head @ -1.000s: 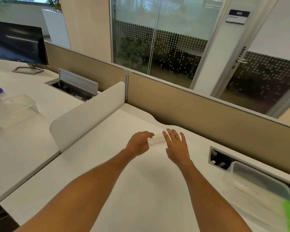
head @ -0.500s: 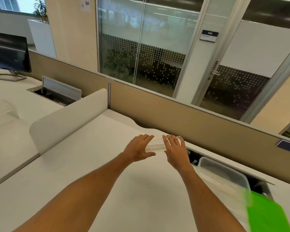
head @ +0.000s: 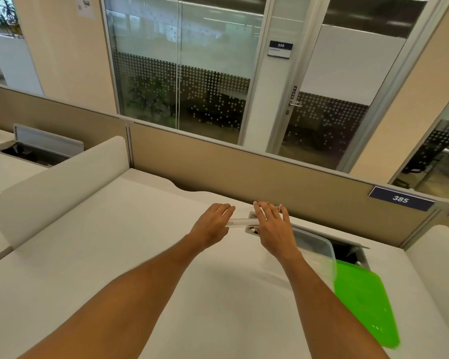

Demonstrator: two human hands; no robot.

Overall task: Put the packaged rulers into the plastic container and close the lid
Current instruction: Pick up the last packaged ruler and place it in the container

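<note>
Far across the white surface (head: 130, 255), I have both hands on a packaged ruler (head: 240, 222). My left hand (head: 210, 224) pinches one end with its fingers (head: 224, 209) curled around it. My right hand (head: 271, 226) lies over the other end, and I think it grips too, but I cannot see under the palm. Two hands keep the long, thin pack level so it does not bend or slip, I think.

The ruler is up off the surface, just to the left of the clear box (head: 319, 248). The box sits to the right of my right hand, open, with nothing that I can see inside. The green lid (head: 363, 301) lies beside it, closer to me, so the top is free. Next I would carry the ruler right and lower it in flat.
</note>
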